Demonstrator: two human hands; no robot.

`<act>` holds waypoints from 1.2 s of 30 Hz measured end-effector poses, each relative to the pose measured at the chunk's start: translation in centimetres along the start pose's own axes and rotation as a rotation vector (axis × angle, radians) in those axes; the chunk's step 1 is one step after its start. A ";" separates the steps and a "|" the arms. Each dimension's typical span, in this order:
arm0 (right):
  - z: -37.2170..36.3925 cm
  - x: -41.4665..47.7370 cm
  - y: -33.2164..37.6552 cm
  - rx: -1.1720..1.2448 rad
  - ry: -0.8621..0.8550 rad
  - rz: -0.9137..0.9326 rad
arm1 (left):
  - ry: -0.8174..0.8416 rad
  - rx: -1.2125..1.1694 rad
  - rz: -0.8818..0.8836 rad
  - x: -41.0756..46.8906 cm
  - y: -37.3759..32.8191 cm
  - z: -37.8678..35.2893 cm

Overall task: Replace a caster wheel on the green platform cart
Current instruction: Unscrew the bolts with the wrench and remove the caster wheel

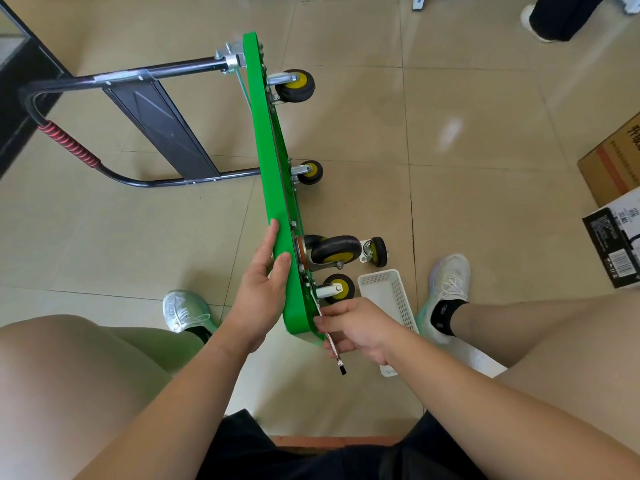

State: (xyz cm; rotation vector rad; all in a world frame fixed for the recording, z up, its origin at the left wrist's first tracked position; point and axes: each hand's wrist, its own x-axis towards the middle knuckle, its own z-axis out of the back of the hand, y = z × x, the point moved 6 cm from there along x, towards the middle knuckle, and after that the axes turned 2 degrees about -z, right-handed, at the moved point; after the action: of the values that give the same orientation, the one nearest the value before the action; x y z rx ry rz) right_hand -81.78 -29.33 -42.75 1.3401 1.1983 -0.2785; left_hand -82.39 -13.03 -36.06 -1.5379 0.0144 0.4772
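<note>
Steadying the green platform cart (pixel 266 161) on its edge, my left hand (pixel 259 289) is wrapped over the deck rim, and that grip looks like most of what keeps the deck upright. My right hand (pixel 353 329) is curled round a wrench (pixel 334 344) whose head runs up under the deck edge toward the mounted caster (pixel 337 289) just above my knuckles. I cannot tell whether the head is properly seated on a fastener; the deck hides it.

That is my first worry. If the wrench is only half on and I pull, it may slip, throwing my right knuckles into the deck edge or the caster bracket. The same jerk would push the deck toward my left hand, and if that grip gives, the cart could fall flat toward its handle (pixel 69 147), out beyond my left hand.

Small hardware is the next risk. A freed nut would drop to the tiled floor (pixel 485 168) and roll, unless it lands in the white basket (pixel 388 299) lying just past my right hand. The caster could also drop once its last fastener lets go, since neither hand is under it.

A loose caster (pixel 375 251) lies on the floor beyond the basket, near enough to the shoe (pixel 446 289) to be kicked away.
</note>
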 end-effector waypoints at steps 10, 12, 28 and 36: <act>0.9 1.9 -0.5 -0.152 -0.009 0.024 | -0.010 0.021 0.003 0.2 0.3 0.2; 1.2 2.8 -1.1 -0.171 -0.036 0.045 | -0.013 0.023 0.004 0.2 0.4 0.2; 1.8 0.9 -1.2 -0.172 0.012 0.104 | -0.003 -0.009 -0.004 0.2 0.2 0.0; 0.5 1.4 -0.7 -0.048 0.036 0.069 | 0.001 -0.005 -0.004 0.1 0.1 0.0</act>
State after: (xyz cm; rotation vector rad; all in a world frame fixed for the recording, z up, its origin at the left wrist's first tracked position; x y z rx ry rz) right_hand -81.48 -29.30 -44.33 1.3464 1.1789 -0.1760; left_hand -82.30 -13.02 -36.23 -1.5427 0.0112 0.4736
